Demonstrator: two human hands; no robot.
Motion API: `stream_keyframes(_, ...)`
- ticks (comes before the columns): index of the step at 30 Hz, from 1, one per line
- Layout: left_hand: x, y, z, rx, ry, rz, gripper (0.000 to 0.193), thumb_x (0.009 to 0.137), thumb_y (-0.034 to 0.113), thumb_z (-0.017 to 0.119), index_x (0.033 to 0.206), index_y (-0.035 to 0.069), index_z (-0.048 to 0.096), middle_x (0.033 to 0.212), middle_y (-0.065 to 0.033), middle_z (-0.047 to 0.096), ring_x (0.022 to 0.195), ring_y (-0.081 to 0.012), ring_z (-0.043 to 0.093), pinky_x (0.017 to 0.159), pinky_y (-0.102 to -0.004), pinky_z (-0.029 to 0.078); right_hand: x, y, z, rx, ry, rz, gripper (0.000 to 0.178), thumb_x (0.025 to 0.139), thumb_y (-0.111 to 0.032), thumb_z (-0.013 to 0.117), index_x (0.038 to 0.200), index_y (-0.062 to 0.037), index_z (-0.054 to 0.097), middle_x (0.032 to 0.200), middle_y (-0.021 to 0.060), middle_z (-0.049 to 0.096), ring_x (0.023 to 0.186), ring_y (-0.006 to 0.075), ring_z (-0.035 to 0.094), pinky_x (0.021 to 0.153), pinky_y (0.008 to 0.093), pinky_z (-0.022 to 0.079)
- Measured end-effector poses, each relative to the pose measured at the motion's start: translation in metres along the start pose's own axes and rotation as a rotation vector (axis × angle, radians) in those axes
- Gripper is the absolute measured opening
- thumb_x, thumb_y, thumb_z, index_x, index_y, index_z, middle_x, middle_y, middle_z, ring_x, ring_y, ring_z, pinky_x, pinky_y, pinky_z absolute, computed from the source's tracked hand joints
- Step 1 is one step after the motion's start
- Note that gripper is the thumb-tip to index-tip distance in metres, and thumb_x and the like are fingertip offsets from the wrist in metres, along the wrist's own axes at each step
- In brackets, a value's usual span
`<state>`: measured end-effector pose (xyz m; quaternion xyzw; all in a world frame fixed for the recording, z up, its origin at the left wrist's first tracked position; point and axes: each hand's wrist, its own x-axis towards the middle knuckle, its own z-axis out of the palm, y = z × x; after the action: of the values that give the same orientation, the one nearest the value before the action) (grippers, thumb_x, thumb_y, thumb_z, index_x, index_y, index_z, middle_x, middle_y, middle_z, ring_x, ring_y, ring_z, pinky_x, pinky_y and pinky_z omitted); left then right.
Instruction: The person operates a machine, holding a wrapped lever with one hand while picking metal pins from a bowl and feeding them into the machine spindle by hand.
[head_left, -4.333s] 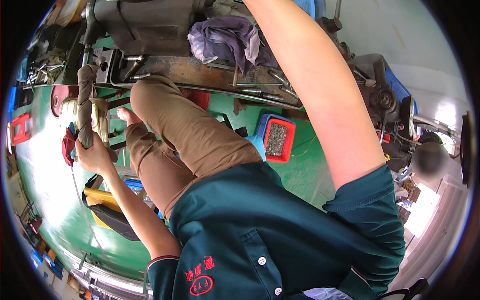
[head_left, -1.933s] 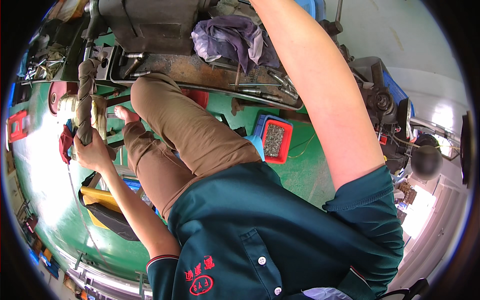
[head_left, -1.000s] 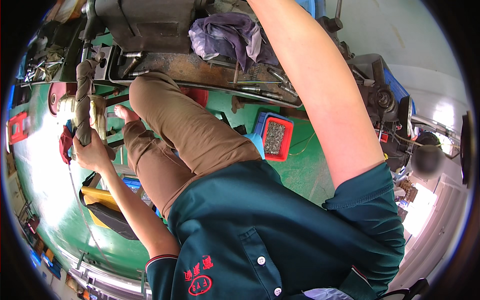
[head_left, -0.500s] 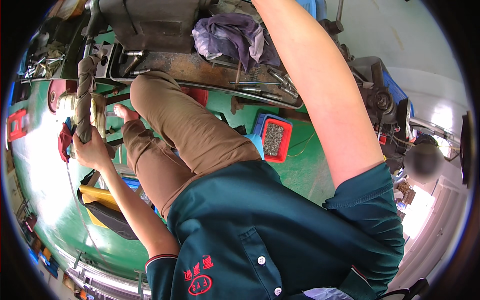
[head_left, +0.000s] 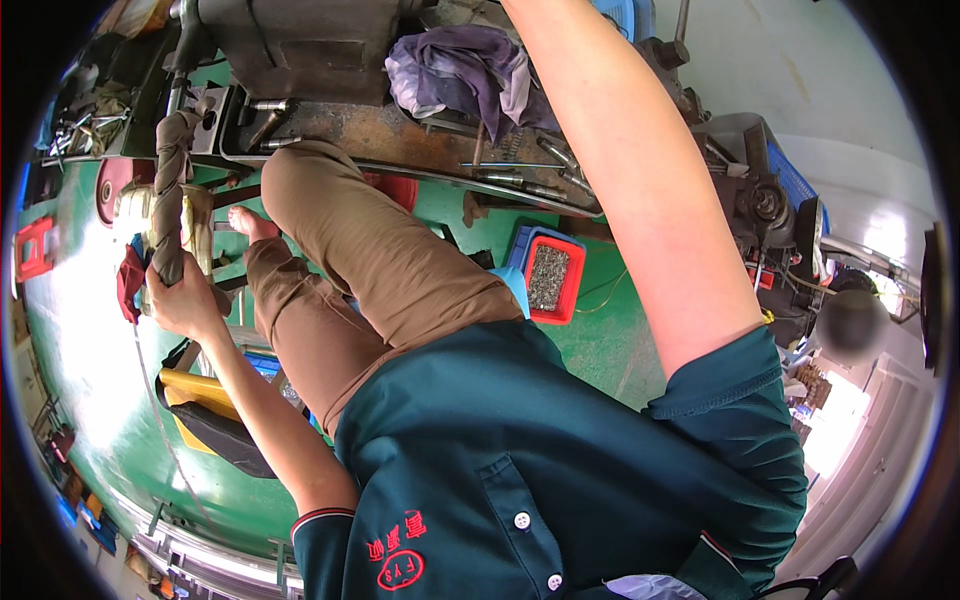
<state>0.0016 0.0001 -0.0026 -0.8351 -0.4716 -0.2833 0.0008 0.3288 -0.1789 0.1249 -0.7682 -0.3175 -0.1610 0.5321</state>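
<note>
left hand [head_left: 188,303]: fingers curled around the lower end of the wrapped bar [head_left: 170,205], gripping it.
bar: at the left, wound in grey-brown cloth; its upper end is near a metal rod [head_left: 176,97] by the machine [head_left: 300,50].
right hand: beyond the upper edge; only the forearm [head_left: 650,190] shows, so i cannot tell how its fingers stand.
tray [head_left: 350,130]: bears a crumpled purple rag [head_left: 465,75] and loose metal tools [head_left: 505,179].
slip risk: a hard pull might twist the cloth winding and let the fingers slide.
snag risk: loose rag folds might catch a moving part.
foot risk: a tool knocked off the tray could hit the bare foot [head_left: 258,226] below.
writing: red stitched characters and a lettered oval emblem [head_left: 401,571] on the dark green shirt [head_left: 590,430]; no other lettering is legible.
</note>
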Motion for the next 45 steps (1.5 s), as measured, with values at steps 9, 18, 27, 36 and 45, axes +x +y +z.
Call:
stream_keyframes(9, 0.0002, -0.0046, 0.0033, -0.019, -0.007, -0.017, 0.034, 0.060, 0.036, 0.060, 0.083, 0.010, 0.059, 0.069, -0.0116, 0.059, 0.063, -0.0305, 0.056, 0.056, -0.0379, 0.042, 0.0000, 0.0016, 0.0007, -0.004, 0.027, -0.021, 0.015, 0.065, -0.014, 0.051, 0.066, -0.0011, 0.058, 0.057, 0.0110, 0.057, 0.052, 0.0176, 0.055, 0.051, 0.0281, 0.042)
stream_keyframes(18, -0.0003, -0.0022, 0.0015, -0.037, -0.001, 0.007, 0.033, 0.061, 0.035, 0.060, 0.082, 0.011, 0.060, 0.069, -0.0110, 0.059, 0.063, -0.0297, 0.056, 0.057, -0.0377, 0.042, 0.0019, 0.0057, 0.0027, 0.010, 0.035, -0.030, 0.014, 0.065, -0.013, 0.051, 0.067, -0.0006, 0.058, 0.057, 0.0109, 0.057, 0.052, 0.0169, 0.055, 0.050, 0.0277, 0.042)
stream_keyframes(27, -0.0004, -0.0018, 0.0014, -0.042, 0.001, 0.004, 0.033, 0.061, 0.036, 0.060, 0.082, 0.011, 0.060, 0.070, -0.0109, 0.059, 0.064, -0.0296, 0.057, 0.057, -0.0374, 0.042, 0.0015, 0.0068, 0.0040, 0.063, 0.038, -0.009, 0.012, 0.066, -0.009, 0.050, 0.068, 0.0000, 0.058, 0.057, 0.0091, 0.057, 0.052, 0.0139, 0.054, 0.050, 0.0256, 0.041)
stream_keyframes(36, 0.0000, -0.0011, 0.0011, -0.004, -0.004, 0.003, 0.033, 0.060, 0.035, 0.060, 0.083, 0.010, 0.060, 0.068, -0.0117, 0.059, 0.062, -0.0300, 0.056, 0.056, -0.0378, 0.042, 0.0009, 0.0054, 0.0032, 0.103, 0.027, 0.006, 0.011, 0.067, -0.009, 0.050, 0.067, 0.0002, 0.057, 0.055, 0.0078, 0.056, 0.050, 0.0125, 0.053, 0.048, 0.0250, 0.041)
stream_keyframes(45, 0.0002, -0.0030, 0.0028, 0.009, 0.020, 0.024, 0.033, 0.060, 0.036, 0.060, 0.081, 0.009, 0.060, 0.066, -0.0116, 0.058, 0.060, -0.0306, 0.056, 0.054, -0.0387, 0.042, -0.0005, 0.0043, 0.0029, 0.116, 0.042, 0.013, 0.011, 0.067, -0.009, 0.051, 0.066, 0.0001, 0.057, 0.054, 0.0074, 0.056, 0.048, 0.0119, 0.052, 0.047, 0.0248, 0.040)
